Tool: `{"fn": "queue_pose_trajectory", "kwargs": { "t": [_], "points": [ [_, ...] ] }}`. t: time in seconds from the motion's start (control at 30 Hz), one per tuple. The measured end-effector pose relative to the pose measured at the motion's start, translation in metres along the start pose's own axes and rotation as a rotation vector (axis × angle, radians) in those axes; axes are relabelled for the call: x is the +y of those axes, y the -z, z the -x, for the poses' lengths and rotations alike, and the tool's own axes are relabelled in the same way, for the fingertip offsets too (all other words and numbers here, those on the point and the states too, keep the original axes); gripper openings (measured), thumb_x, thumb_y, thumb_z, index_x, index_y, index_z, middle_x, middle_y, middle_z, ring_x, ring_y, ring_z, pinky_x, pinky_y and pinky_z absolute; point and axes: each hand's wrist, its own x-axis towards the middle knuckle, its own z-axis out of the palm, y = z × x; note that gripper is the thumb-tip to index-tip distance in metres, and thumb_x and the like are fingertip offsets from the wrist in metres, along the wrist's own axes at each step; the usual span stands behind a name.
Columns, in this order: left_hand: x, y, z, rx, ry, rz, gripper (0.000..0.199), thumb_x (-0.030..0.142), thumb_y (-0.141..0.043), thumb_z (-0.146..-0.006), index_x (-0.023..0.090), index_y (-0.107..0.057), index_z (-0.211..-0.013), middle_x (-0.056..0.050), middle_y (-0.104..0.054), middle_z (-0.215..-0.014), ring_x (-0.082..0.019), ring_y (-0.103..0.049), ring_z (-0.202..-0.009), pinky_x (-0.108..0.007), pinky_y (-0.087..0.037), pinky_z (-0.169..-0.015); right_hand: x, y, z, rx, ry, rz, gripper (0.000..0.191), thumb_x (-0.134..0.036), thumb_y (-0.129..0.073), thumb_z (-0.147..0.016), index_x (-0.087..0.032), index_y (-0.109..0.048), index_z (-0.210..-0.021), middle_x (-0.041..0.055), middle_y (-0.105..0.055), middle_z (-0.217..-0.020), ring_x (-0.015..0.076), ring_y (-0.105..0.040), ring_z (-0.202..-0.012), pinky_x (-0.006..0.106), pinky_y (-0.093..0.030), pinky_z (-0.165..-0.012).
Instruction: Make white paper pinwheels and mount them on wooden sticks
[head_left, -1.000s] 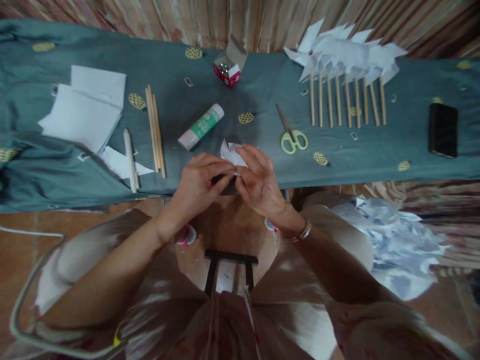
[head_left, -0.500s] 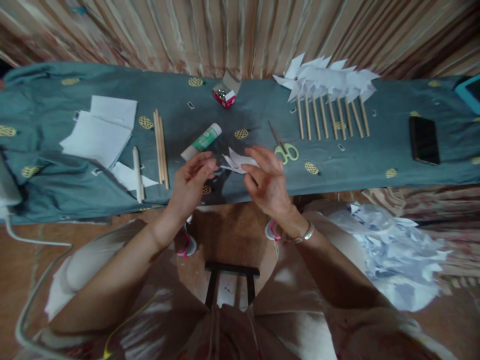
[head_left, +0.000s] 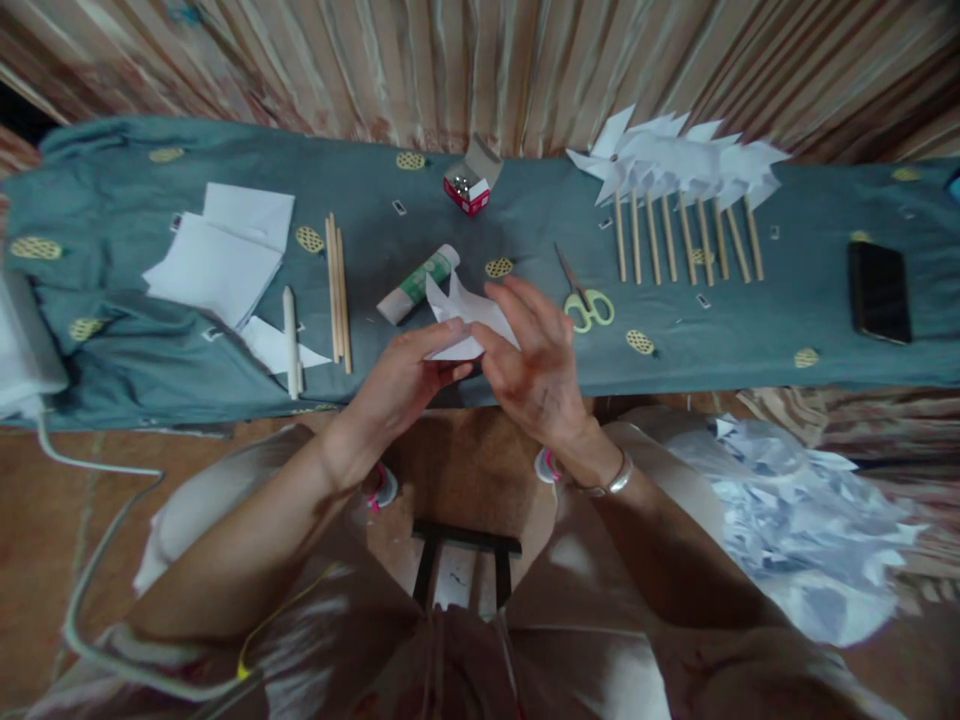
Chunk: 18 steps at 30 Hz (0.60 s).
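A white paper piece (head_left: pixel 476 315) with pointed, cut corners is held between both hands above the table's near edge. My left hand (head_left: pixel 401 385) grips its left side, thumb on top and fingers beneath. On the other side, my right hand (head_left: pixel 536 365) pinches the paper with thumb and fingers, some fingertips hidden by it. Just behind the paper lies a green and white glue stick (head_left: pixel 416 285). Green-handled scissors (head_left: pixel 589 308) rest to the right of my right hand, blades pointing away.
Paper pinwheels on sticks (head_left: pixel 690 160) lie in a row at the back right. A small red box of pins (head_left: pixel 466 192) stands open. To the left are wooden sticks (head_left: pixel 339 295), a white pen (head_left: pixel 291 345) and paper sheets (head_left: pixel 225 265). A phone (head_left: pixel 879 292) lies far right.
My left hand has moved right and taken hold of the paper, which my right hand alone held before. The paper has turned to show more of its face. The view has shifted slightly.
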Motion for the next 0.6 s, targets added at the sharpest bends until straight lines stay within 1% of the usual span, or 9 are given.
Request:
{"fn": "queue_pose_trajectory", "kwargs": {
  "t": [0.17,0.27,0.37,0.5,0.6],
  "points": [
    [-0.001,0.003,0.000,0.043,-0.053,-0.003,0.018,0.039,-0.078,-0.070,0.025,-0.074,-0.081,-0.005,-0.075,-0.103,-0.029,-0.066,-0.105,-0.044,-0.054,-0.088,-0.004,-0.003,0.002,0.061,0.032,0.030,0.028,-0.019,-0.043,-0.093,-0.027,-0.059,-0.116,0.0043,-0.048,-0.148,0.0274,-0.036,-0.145,0.053,-0.035,-0.114],
    [-0.001,0.004,0.001,0.040,-0.051,-0.007,0.016,0.038,-0.077,-0.072,0.025,-0.074,-0.081,-0.004,-0.075,-0.099,-0.028,-0.067,-0.102,-0.044,-0.054,-0.090,-0.005,-0.002,0.004,0.079,0.061,0.043,0.032,-0.025,-0.046,-0.092,-0.028,-0.055,-0.123,0.0050,-0.047,-0.149,0.0284,-0.034,-0.145,0.056,-0.035,-0.113],
    [0.001,0.002,0.002,0.036,-0.041,0.017,0.015,0.036,-0.076,-0.074,0.023,-0.075,-0.082,-0.004,-0.075,-0.094,-0.025,-0.068,-0.097,-0.043,-0.053,-0.091,-0.004,0.000,0.005,0.080,0.078,0.016,0.033,-0.031,-0.044,-0.094,-0.027,-0.054,-0.125,0.0069,-0.044,-0.150,0.0292,-0.033,-0.145,0.058,-0.036,-0.113],
    [0.001,-0.001,0.004,0.059,-0.044,0.014,0.017,0.038,-0.078,-0.074,0.023,-0.074,-0.083,-0.004,-0.075,-0.094,-0.025,-0.068,-0.097,-0.041,-0.055,-0.087,-0.004,0.006,0.007,0.098,0.071,-0.058,0.032,-0.032,-0.043,-0.095,-0.027,-0.055,-0.124,0.0072,-0.037,-0.153,0.0282,-0.030,-0.147,0.053,-0.036,-0.115],
    [0.001,-0.003,0.003,0.062,-0.038,0.019,0.021,0.041,-0.079,-0.074,0.023,-0.074,-0.083,-0.005,-0.075,-0.092,-0.025,-0.068,-0.095,-0.040,-0.057,-0.083,-0.005,0.012,0.008,0.089,0.063,-0.091,0.031,-0.028,-0.045,-0.095,-0.027,-0.056,-0.124,0.0087,-0.038,-0.152,0.0270,-0.029,-0.148,0.050,-0.036,-0.116]
  ]
}}
